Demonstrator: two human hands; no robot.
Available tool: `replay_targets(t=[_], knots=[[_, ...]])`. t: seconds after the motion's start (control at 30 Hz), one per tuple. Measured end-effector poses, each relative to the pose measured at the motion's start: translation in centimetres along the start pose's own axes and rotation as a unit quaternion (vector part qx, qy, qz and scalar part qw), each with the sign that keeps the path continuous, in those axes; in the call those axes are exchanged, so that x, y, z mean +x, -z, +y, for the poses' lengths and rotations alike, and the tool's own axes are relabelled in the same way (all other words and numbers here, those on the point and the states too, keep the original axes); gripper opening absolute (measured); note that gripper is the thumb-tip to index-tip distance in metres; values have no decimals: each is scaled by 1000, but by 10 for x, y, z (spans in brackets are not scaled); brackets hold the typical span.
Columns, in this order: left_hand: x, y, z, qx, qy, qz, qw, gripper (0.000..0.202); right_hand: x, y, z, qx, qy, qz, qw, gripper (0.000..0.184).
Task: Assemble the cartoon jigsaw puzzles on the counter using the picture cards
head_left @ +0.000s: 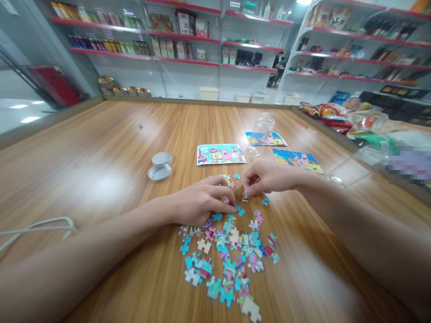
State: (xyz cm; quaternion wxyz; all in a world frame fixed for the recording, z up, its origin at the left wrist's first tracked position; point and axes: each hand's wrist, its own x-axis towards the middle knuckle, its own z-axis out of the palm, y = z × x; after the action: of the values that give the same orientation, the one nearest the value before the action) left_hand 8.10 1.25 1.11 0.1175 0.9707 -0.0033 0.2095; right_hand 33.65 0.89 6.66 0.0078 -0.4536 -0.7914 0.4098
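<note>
Many small puzzle pieces [221, 242], mostly light blue, pink and white, lie scattered near the middle of the wooden table. Above their far left part rests my left hand [202, 199], fingers apart and slightly bent, with fingertips close to a blue piece [239, 210]. It partly hides the pieces beneath it. My right hand [266, 177] pinches a small dark-and-white puzzle piece [245, 197] between thumb and forefinger, just right of my left hand. Beyond both hands lies a cartoon picture card [221, 154] showing a yellow and a pink figure.
Two round metal lids [160, 172] sit to the left. A clear plastic cylinder [262, 131] stands by two blue picture cards [296, 160]; another clear container [357, 166] lies at right. A white cable [40, 222] crosses the left edge. Bagged goods [336, 114] line the right side.
</note>
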Motion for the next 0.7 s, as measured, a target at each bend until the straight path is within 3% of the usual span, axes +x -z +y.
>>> replay_targets(t=[0.13,0.2,0.37,0.7], knots=[[-8,0,-14,28,77,106,991,52,11,-12,1,-33,10,87,996,9],[-12,-1,-22,62,109,97,987,54,17,-21,-2,-38,8,121,992,9],[-16,-5,-30,52,114,69,990,52,29,-38,-3,-72,23,208,975,10],[-16,-2,-27,57,109,68,990,54,19,-45,-3,-78,6,234,969,11]])
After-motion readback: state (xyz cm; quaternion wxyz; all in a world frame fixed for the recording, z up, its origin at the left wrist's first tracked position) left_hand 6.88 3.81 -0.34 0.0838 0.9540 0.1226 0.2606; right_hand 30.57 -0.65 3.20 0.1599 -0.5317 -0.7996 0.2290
